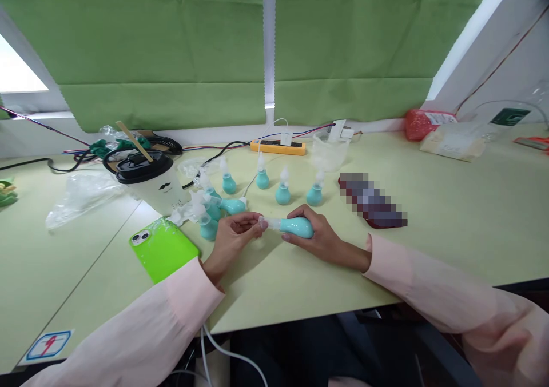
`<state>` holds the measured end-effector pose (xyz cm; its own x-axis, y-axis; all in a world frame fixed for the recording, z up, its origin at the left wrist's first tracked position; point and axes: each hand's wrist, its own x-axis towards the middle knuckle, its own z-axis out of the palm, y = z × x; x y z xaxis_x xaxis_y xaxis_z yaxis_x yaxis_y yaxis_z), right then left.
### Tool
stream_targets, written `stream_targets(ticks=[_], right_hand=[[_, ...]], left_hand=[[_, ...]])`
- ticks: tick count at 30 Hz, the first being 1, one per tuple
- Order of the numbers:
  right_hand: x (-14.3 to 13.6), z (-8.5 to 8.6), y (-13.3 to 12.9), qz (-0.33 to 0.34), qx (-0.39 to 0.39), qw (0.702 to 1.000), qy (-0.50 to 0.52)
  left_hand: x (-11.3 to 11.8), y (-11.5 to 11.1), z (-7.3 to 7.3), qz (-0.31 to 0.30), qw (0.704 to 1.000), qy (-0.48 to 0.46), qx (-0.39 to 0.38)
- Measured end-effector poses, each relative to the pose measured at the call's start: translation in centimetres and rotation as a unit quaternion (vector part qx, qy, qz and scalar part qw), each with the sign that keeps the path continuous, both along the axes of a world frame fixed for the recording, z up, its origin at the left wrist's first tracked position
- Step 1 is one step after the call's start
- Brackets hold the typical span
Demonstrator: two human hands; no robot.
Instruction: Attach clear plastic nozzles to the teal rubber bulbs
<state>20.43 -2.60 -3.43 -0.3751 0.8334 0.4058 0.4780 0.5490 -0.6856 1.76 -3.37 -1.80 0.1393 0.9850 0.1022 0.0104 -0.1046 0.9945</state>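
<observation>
My right hand (315,235) wraps round the teal bulb of a nasal aspirator (297,227), held level just above the table with its clear tip pointing left. At that tip, the fingers of my left hand (240,232) pinch the clear end piece. Several more teal aspirators with clear tips stand upright beyond my hands, among them one at the right (314,194) and one in the middle (282,193). Another aspirator (234,206) lies on its side behind my left hand, beside a close cluster at the left (208,227).
A green phone (165,250) lies left of my left hand, near a lidded paper cup (154,187) with a straw. A dark red phone (372,201), pixelated, lies to the right. Behind are an orange power strip (278,147), cables, a clear plastic cup (330,150) and plastic bags (83,195).
</observation>
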Motion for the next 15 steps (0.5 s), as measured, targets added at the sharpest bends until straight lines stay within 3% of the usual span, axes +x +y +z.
stream_targets(ticks=[5, 15], right_hand=[[-0.01, 0.25, -0.16, 0.014, -0.021, 1.000, 0.007], [0.23, -0.16, -0.04, 0.018, 0.025, 0.999, -0.011]], left_hand=[[-0.46, 0.29, -0.29, -0.024, 1.000, 0.011, 0.001], [-0.88, 0.61, -0.58, -0.031, 0.999, 0.026, -0.006]])
